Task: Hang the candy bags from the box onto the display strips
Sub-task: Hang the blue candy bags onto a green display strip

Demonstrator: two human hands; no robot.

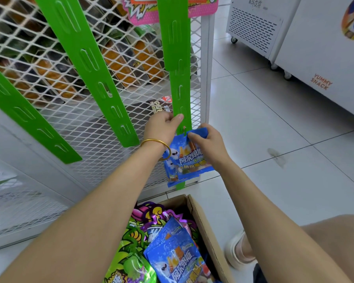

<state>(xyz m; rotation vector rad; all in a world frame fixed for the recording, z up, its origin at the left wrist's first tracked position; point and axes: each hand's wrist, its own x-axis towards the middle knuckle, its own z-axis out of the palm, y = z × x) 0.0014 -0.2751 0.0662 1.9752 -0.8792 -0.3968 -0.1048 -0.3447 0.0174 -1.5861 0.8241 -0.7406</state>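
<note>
Both hands work a blue candy bag onto the lowest part of a green display strip.

The left hand, a gold bangle on its wrist, grips the right-hand display strip with thumb laid across its front. The right hand pinches the folded top edge of the blue candy bag, held against the strip just below the left thumb; the strip's tip shows beneath the bag. Two more green strips hang to the left on the white mesh rack. On the floor below, the cardboard box holds more blue bags and green and purple packets. A white freezer stands at the right on the tiled floor.
</note>
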